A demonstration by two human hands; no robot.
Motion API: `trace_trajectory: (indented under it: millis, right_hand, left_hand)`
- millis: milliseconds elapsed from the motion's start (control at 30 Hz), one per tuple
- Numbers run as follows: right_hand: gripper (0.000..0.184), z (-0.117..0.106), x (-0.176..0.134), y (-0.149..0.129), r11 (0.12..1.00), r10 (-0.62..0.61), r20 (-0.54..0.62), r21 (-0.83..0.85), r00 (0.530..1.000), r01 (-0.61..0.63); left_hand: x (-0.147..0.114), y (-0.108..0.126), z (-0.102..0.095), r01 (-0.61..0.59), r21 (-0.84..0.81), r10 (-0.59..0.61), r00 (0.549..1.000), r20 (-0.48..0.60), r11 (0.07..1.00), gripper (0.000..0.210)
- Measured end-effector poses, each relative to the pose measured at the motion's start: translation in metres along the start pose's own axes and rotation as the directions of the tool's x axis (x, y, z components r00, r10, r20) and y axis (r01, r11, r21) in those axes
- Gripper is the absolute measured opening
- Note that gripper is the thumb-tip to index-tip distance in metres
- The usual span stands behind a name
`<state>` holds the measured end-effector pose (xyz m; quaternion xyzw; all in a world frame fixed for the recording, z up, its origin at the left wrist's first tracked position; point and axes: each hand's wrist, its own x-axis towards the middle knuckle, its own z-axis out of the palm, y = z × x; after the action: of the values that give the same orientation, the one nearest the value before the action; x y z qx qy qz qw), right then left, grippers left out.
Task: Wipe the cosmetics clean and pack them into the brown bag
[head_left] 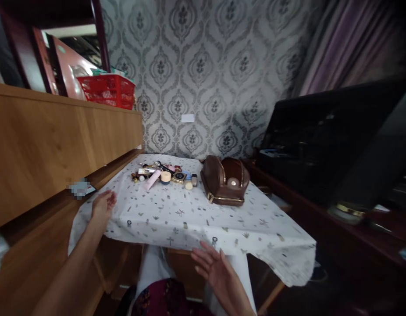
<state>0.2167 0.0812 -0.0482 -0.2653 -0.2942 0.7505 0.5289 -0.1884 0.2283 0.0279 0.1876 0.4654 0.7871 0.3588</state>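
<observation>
At the left edge of the cloth-covered table, my left hand (103,204) rests with its fingers loosely curled and slightly apart; I see nothing in it. My right hand (213,268) is in front of the table's near edge, palm turned up, fingers stretched out, holding nothing. A brown handbag (225,182) with gold zips stands toward the table's right side, apart from both hands. Left of it lies a group of cosmetics: a pink tube (153,180), a jar (165,177) with a peach lid, a black and gold compact (179,177) and several smaller pieces.
The table's white printed cloth (190,215) hangs over its edges. A wooden cabinet (65,145) runs along the left, with a red basket (107,90) on top. At the right stands a large dark panel (321,145), below a purple curtain (341,44). Patterned wallpaper covers the back wall.
</observation>
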Motion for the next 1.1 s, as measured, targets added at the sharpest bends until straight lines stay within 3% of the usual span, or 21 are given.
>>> trace_trajectory:
  millis: [133, 233, 300, 433, 533, 633, 733, 867, 1100]
  right_hand:
    - [0.055, 0.005, 0.001, -0.061, 0.946, -0.237, -0.054, -0.241, 0.97, 0.217]
    - [0.053, 0.001, 0.006, -0.105, 0.836, -0.423, -0.143, -0.442, 0.895, 0.325]
    - [0.052, -0.005, 0.012, -0.132, 0.724, -0.56, -0.186, -0.584, 0.807, 0.367]
    - [0.059, -0.027, 0.039, -0.176, 0.471, -0.795, -0.215, -0.809, 0.568, 0.353]
    - [0.071, -0.046, 0.071, -0.2, 0.403, -0.853, -0.237, -0.865, 0.464, 0.299]
    - [0.082, -0.058, 0.106, -0.215, 0.405, -0.857, -0.27, -0.879, 0.438, 0.25]
    - [0.079, -0.065, 0.134, -0.226, 0.367, -0.852, -0.234, -0.904, 0.467, 0.217]
    - [0.061, -0.072, 0.149, -0.238, 0.301, -0.842, -0.143, -0.925, 0.521, 0.231]
    - [0.049, -0.082, 0.144, -0.253, 0.161, -0.84, -0.054, -0.975, 0.54, 0.152]
  left_hand:
    - [-0.023, -0.012, 0.04, 0.013, 0.104, -0.03, 0.986, 0.165, 0.994, 0.013]
    - [-0.046, -0.02, 0.073, -0.013, 0.167, -0.043, 0.944, 0.328, 0.986, 0.019]
    - [-0.06, -0.027, 0.095, -0.03, 0.205, -0.063, 0.899, 0.433, 0.978, 0.021]
    - [-0.082, -0.048, 0.137, -0.045, 0.285, -0.14, 0.79, 0.596, 0.958, 0.016]
    - [-0.095, -0.068, 0.163, -0.059, 0.34, -0.203, 0.703, 0.682, 0.938, 0.013]
    - [-0.105, -0.089, 0.181, -0.106, 0.39, -0.246, 0.618, 0.746, 0.915, 0.012]
    - [-0.11, -0.105, 0.193, -0.204, 0.413, -0.242, 0.556, 0.795, 0.887, 0.011]
    - [-0.103, -0.118, 0.208, -0.397, 0.389, -0.154, 0.508, 0.847, 0.831, 0.013]
    - [-0.077, -0.135, 0.242, -0.69, 0.293, 0.072, 0.447, 0.891, 0.662, 0.018]
